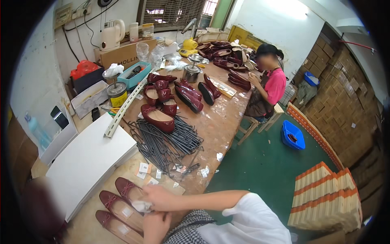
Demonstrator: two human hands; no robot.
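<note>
The right hand (160,198) curls its fingers around a crumpled white wad (142,206) at the farthest of three burgundy shoes (113,202), side by side on the desk (219,122). The left hand (156,226) is partly curled close by; its grip cannot be made out.

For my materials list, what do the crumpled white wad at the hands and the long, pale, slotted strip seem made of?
Crumpled white wad: probably paper or cloth, matte, given its creases; blur leaves which open. Long, pale, slotted strip: likely painted metal, smooth, going by its straight, stiff edges and regular slots.
</note>
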